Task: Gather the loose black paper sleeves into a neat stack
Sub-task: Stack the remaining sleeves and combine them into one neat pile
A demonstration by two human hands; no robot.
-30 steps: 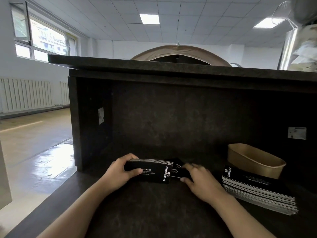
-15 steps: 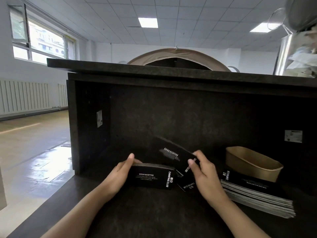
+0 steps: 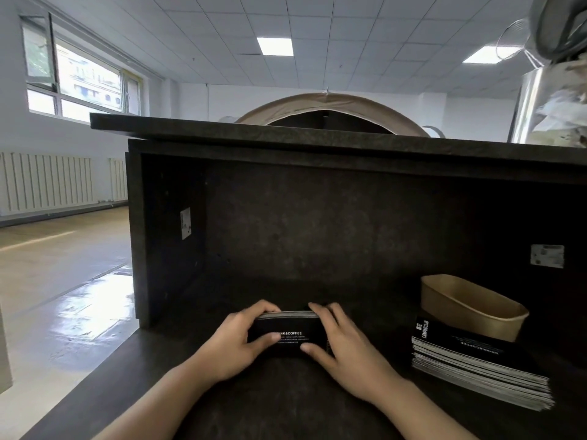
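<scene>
- A dark counter (image 3: 286,404) fills the lower half of the frame, with a dark back wall (image 3: 317,223) and an overhanging top shelf (image 3: 286,134) above it.
- At the right edge of the frame, a large stack of black sleeves (image 3: 476,363) lies flat on the counter, its pale edges fanned toward the lower right. The top sleeve reads "CAMPING CLUB" in white; the smaller lines on it are too small to read.
- A brown paper bowl (image 3: 470,308) stands at the back of that stack, partly on it. No contents can be seen inside it.
- In the lower centre, the small bundle of black paper sleeves (image 3: 287,330) stands on its long edge on the counter, well apart from the large stack.
- The left hand (image 3: 232,347) grips the bundle's left end, fingers curled over the top edge and thumb pressed on the front face.
- The right hand (image 3: 346,354) grips the right end the same way, fingers over the top and thumb on the lower front.
- The bundle's front face shows white print, partly hidden by the left thumb: "INK&COFFEE". The lines beneath are unreadable.
- 2 small pale labels (image 3: 547,256) are stuck to the walls; their text cannot be read.
</scene>
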